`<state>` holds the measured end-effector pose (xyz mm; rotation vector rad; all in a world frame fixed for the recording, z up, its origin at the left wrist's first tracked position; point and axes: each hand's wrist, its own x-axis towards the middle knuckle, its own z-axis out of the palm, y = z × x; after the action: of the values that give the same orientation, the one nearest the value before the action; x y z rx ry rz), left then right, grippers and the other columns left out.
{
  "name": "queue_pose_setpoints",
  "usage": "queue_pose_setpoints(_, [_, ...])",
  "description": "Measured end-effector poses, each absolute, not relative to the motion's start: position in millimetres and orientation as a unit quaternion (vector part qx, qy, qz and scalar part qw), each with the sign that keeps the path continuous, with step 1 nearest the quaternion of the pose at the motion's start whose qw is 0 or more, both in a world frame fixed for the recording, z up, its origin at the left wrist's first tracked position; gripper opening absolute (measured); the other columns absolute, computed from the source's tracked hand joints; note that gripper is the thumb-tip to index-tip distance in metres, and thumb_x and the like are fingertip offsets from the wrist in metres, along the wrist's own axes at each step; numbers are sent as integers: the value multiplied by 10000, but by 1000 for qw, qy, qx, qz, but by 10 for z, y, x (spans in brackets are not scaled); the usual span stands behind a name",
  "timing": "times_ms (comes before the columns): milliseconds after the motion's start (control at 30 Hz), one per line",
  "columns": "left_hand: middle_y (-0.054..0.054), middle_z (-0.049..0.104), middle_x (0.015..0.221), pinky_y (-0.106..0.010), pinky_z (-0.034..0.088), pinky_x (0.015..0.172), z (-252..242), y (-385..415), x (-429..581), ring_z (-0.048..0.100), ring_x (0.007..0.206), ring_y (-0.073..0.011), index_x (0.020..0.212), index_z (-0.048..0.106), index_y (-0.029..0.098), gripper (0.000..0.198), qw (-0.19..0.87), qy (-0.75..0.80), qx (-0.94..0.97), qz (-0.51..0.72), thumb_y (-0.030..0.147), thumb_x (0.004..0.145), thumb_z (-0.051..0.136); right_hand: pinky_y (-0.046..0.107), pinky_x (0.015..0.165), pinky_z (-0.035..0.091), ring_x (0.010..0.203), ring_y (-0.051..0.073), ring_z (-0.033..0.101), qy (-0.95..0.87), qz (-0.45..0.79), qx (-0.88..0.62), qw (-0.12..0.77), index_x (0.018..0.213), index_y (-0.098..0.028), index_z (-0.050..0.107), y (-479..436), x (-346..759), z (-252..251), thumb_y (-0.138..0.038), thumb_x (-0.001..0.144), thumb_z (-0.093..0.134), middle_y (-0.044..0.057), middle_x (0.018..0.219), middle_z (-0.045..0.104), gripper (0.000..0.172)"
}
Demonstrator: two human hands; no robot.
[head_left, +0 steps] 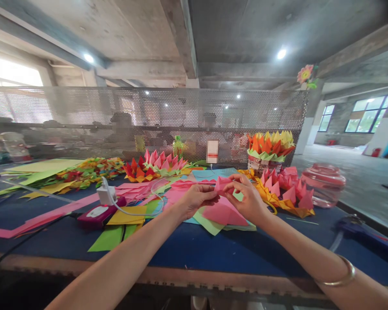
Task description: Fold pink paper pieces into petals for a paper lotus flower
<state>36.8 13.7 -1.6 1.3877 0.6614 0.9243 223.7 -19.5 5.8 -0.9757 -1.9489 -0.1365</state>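
Observation:
Between my two hands is a small folded piece of pink paper [222, 186], its point turned upward. The fingers of my left hand [198, 199] pinch its left side. From the right, my right hand [245, 196] grips the same piece between thumb and fingertips. Below them lies a pile of loose sheets, with a pink sheet [224, 214] on top of a light green sheet [210, 221]. Pink folded-paper petals [271, 183] on an orange paper base stand to the right of my right hand.
A purple power strip [98, 214] with a white charger [106, 194] sits at left, its cable looping toward the paper. At right are a clear pinkish jar [323, 185] and a blue glue gun [368, 237]. A perforated metal screen [168, 116] closes off the table's back.

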Motion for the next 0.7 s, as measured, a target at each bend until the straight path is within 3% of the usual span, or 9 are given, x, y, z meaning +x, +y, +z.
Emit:
queue_pose_setpoints(267, [-19, 616, 702, -220, 428, 661, -11, 126, 377, 567, 655, -89, 746, 656, 118, 233, 624, 287, 594, 419, 260, 594, 762, 364, 853, 437, 976, 203, 516, -789, -76, -388, 471, 795, -210, 625, -180, 2235, 43, -250, 778, 590, 67, 1022, 495, 55])
queue_pose_setpoints(533, [-106, 676, 859, -296, 469, 765, -27, 127, 353, 635, 813, -182, 861, 660, 113, 326, 650, 265, 602, 381, 351, 648, 724, 391, 894, 417, 1036, 214, 499, -798, -85, -371, 468, 820, -233, 650, -230, 2221, 74, -262, 783, 596, 63, 1071, 496, 71])
queue_pose_setpoints(700, [-96, 680, 849, -275, 475, 782, 12, 102, 367, 644, 803, -169, 854, 661, 99, 295, 676, 256, 579, 378, 230, 609, 759, 390, 886, 429, 1026, 211, 508, -793, -77, -366, 481, 819, -239, 653, -224, 2216, 62, -210, 773, 602, 58, 1056, 497, 75])
